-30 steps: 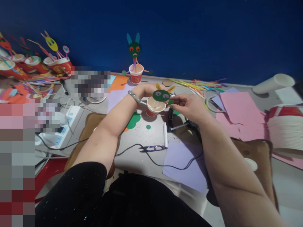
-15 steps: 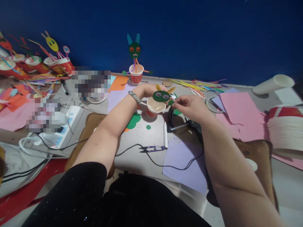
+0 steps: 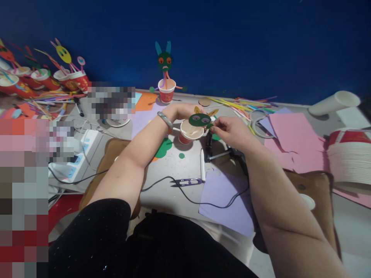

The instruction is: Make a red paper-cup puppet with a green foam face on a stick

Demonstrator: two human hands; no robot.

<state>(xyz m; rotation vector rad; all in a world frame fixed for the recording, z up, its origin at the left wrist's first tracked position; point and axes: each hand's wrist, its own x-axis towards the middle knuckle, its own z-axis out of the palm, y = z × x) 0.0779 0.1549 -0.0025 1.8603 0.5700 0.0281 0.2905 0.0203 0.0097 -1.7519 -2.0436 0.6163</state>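
Observation:
A paper cup (image 3: 191,133) with a cream inside and red outer wall tilts toward me at the table's middle. Over its far rim stands a green paper face (image 3: 199,120) with two eyes and yellow ears. My left hand (image 3: 188,111) reaches round behind the cup and face, which hide its fingers. My right hand (image 3: 227,129) is closed in a pinch on a small green paper disc (image 3: 210,126) at the cup's right side. Below that hand lies a black glue gun (image 3: 239,154). A white marker (image 3: 202,166) and thread snips (image 3: 187,182) lie in front.
Behind stands a cup figure with a green face (image 3: 165,61). A green paper piece (image 3: 164,148) lies near my left forearm. A black cable (image 3: 199,202) crosses purple paper (image 3: 224,216). Pink paper (image 3: 301,143) and stacked cups (image 3: 350,166) are at right, a power strip (image 3: 84,154) at left.
The cup and green face have shifted slightly to the right. My right hand has moved slightly, and a white tip beside it is no longer seen. A blurred patch has appeared at lower left.

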